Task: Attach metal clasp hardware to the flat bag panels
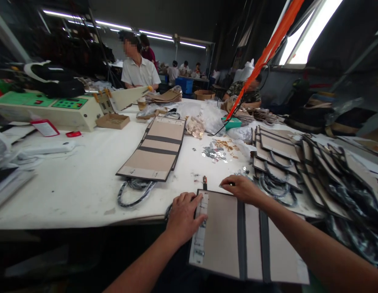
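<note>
Taking the near panel [222, 236] as clock centre, the left hand [183, 215] lies at 10 o'clock, fingers spread on its white edge strip [198, 236], and the right hand [241, 189] is at 12 o'clock, fingertips drawn together, any item between them too small to identify. Loose silver pieces [213, 152] lie at 11 o'clock on the white table [85, 183], just beside gold-coloured pieces [227, 145]. Further panels [359, 183] are piled at 2 o'clock, a green-topped machine [33, 99] stands at 10, and a white-shirted person [140, 72] is at 11.

Whether right hand [241, 189] holds anything: too small to tell; rightmost panels [358, 179] cut off.
</note>
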Available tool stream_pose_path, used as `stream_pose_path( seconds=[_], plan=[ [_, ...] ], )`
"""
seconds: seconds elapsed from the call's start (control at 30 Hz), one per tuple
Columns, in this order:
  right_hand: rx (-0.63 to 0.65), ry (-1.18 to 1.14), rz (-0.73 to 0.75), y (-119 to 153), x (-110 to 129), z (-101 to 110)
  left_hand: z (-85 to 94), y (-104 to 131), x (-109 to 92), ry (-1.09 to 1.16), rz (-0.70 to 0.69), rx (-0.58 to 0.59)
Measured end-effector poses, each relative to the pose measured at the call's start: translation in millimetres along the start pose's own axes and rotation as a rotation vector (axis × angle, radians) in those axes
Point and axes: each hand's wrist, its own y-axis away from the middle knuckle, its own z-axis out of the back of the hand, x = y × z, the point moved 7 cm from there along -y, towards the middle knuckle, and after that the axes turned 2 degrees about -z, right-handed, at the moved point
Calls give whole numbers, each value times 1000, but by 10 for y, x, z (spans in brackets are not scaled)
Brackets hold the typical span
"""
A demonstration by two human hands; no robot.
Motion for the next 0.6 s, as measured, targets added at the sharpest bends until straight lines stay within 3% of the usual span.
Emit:
stream_pose_path(
  seconds=[0.1, 0.2, 0.6],
  plan=[
    [200, -179, 29, -11, 415, -349, 0, 0, 10, 15, 23, 7],
    [218, -180, 38, -75, 578, -534, 3, 2, 12, 31, 30, -1],
    [147, -27, 0, -121, 549, -553, -3, -4, 31, 57, 34, -14]
  ],
)
